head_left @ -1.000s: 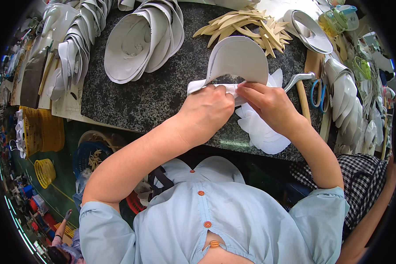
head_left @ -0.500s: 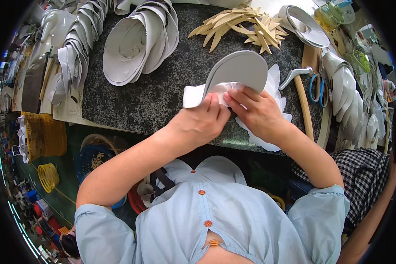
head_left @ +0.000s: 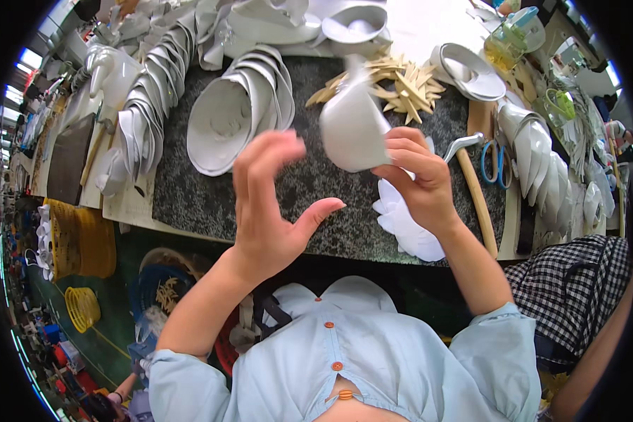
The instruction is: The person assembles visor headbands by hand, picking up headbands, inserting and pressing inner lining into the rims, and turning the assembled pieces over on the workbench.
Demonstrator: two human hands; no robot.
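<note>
R hand (head_left: pixel 420 176) pinches curved white panel (head_left: pixel 354 132) over speckled slab (head_left: pixel 197 200); L hand (head_left: pixel 266 219) spread over slab. Prob. panel-turning step; next likely needs L grip.

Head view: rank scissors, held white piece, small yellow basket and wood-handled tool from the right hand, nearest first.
1. white piece: held in the right hand, on its left
2. wood-handled tool: on the table, just right
3. scissors: right of that tool
4. small yellow basket: far left, on the floor
</note>
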